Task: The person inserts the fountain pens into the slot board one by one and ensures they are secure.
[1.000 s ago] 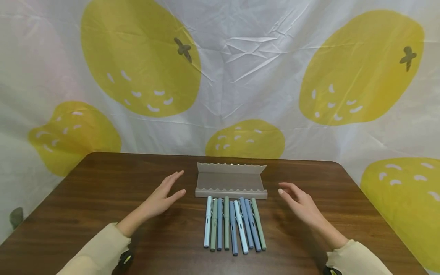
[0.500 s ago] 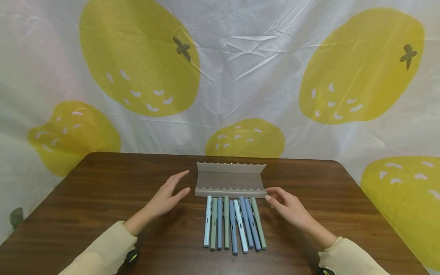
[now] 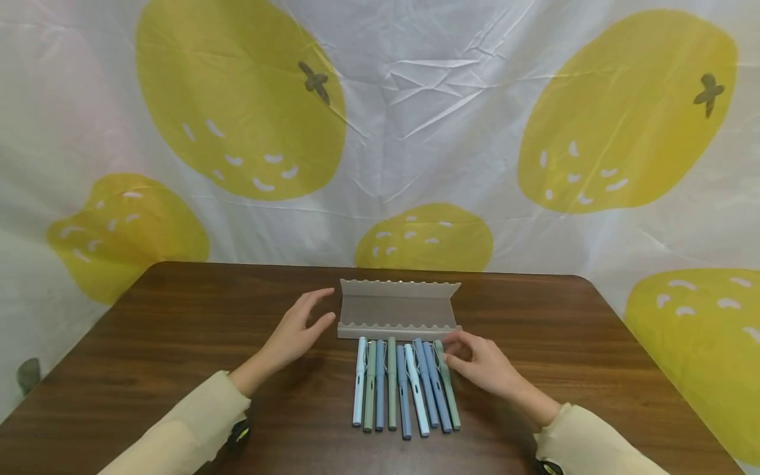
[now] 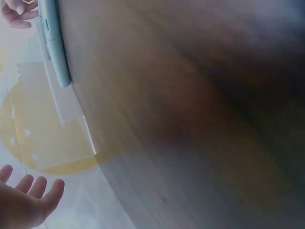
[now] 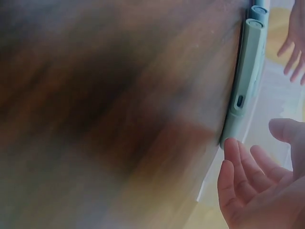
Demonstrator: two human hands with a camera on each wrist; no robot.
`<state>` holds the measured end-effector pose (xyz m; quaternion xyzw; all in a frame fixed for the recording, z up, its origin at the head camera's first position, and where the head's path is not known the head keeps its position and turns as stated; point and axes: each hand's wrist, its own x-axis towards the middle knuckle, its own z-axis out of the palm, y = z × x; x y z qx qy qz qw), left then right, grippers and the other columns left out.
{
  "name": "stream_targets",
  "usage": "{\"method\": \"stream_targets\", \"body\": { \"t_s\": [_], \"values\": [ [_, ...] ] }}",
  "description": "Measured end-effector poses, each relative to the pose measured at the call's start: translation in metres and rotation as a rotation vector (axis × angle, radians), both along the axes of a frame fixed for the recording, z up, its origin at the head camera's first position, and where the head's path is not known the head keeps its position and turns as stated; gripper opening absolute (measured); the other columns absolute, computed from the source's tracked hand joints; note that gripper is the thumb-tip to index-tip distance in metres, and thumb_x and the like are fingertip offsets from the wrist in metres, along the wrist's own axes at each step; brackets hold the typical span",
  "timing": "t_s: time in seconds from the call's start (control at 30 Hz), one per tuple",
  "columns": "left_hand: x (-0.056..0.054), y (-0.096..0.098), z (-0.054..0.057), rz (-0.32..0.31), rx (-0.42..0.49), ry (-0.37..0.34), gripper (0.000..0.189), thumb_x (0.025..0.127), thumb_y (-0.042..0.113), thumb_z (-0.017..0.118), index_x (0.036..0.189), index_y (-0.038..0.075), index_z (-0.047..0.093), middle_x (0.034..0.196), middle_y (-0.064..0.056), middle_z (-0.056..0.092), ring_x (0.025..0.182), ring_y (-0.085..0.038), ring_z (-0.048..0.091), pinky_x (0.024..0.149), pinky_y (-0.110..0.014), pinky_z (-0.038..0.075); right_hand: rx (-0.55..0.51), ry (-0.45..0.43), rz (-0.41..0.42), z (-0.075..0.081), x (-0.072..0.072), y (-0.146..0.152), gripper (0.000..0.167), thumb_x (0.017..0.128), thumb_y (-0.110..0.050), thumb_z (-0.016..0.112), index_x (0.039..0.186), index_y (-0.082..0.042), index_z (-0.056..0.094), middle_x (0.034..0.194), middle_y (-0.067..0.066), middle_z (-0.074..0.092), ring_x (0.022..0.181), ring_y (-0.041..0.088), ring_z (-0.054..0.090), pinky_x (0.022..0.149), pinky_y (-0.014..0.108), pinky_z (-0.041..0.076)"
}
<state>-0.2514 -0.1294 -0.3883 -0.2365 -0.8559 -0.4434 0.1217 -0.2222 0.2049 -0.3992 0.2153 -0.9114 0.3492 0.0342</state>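
Observation:
A row of several capped pens in light blue, blue and green lies on the table. My right hand [image 3: 483, 363] is at the cap end of the rightmost green pen [image 3: 449, 392], thumb and index finger spread apart. In the right wrist view the fingertips come right up to that green pen [image 5: 248, 71], none curled round it. Behind the row stands a translucent pen tray [image 3: 398, 333] with scalloped edges and a raised back wall. Beside its left end, my left hand [image 3: 293, 333] holds nothing, its thumb apart from the fingers. The leftmost pen [image 3: 359, 382] is light blue.
The dark wooden table [image 3: 285, 422] has rounded far corners. Just past its far edge hangs a white cloth [image 3: 415, 138] printed with large yellow fruit.
My right hand has moved left and nearer, from right of the tray to the rightmost green pen. My left hand has shifted right, closer to the tray. The pens and tray stay put.

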Motion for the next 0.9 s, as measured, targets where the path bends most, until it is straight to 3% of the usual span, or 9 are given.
{"method": "stream_targets", "body": {
  "t_s": [0.3,0.6,0.9],
  "values": [
    [-0.01,0.011,0.007,0.032,0.085,0.028,0.037,0.089,0.017,0.054,0.122,0.002,0.048,0.119,-0.014,0.047,0.11,-0.031,0.043,0.084,-0.048,0.038,0.102,0.036,-0.012,0.0,-0.002,-0.005,0.031,0.079,-0.024,0.066,0.105,-0.008,0.059,0.074,-0.009,0.055,0.058,0.005,0.048,0.045,0.024,0.037],
    [-0.02,0.022,0.011,0.044,0.041,0.036,0.034,0.09,0.018,0.052,0.121,0.004,0.049,0.119,-0.012,0.047,0.111,-0.028,0.042,0.085,-0.045,0.039,0.206,0.074,0.015,-0.003,-0.009,-0.006,0.038,0.079,-0.027,0.066,0.11,-0.008,0.056,0.069,-0.012,0.052,0.052,0.003,0.042,0.04,0.023,0.034],
    [-0.028,0.028,0.013,0.074,-0.017,0.055,0.036,0.088,0.014,0.055,0.121,0.0,0.049,0.118,-0.016,0.047,0.109,-0.03,0.044,0.089,-0.043,0.035,0.203,0.019,0.126,0.0,-0.013,0.0,0.038,0.082,-0.025,0.063,0.114,-0.007,0.053,0.063,-0.01,0.047,0.049,0.004,0.04,0.041,0.023,0.033]
  ]
}}
